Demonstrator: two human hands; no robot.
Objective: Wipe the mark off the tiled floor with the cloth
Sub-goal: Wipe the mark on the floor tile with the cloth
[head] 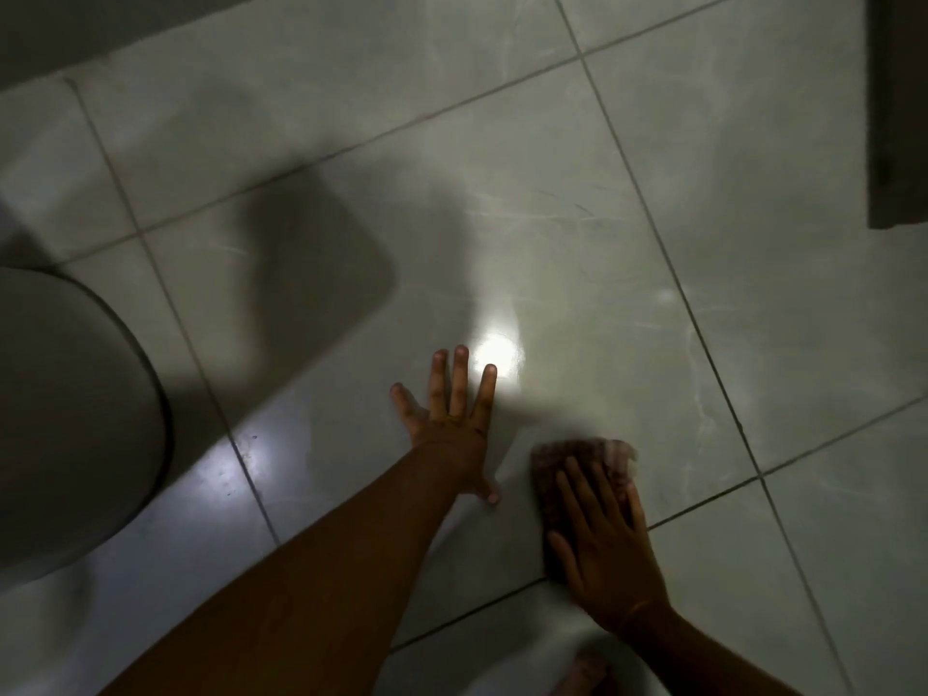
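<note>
A brownish cloth point(577, 457) lies flat on the pale tiled floor point(552, 168), blurred at its far edge. My right hand point(605, 545) presses down on it with fingers spread flat, covering its near half. My left hand point(449, 424) rests palm-down on the tile just left of the cloth, fingers spread, holding nothing. A bright glare spot point(494, 351) sits by my left fingertips. I cannot make out any mark on the floor; whatever lies under the cloth is hidden.
A rounded grey fixture point(65, 419) bulges in from the left edge. A dark upright edge point(899, 118) stands at the top right. A wall base runs across the top left. A toe point(585, 668) shows at the bottom.
</note>
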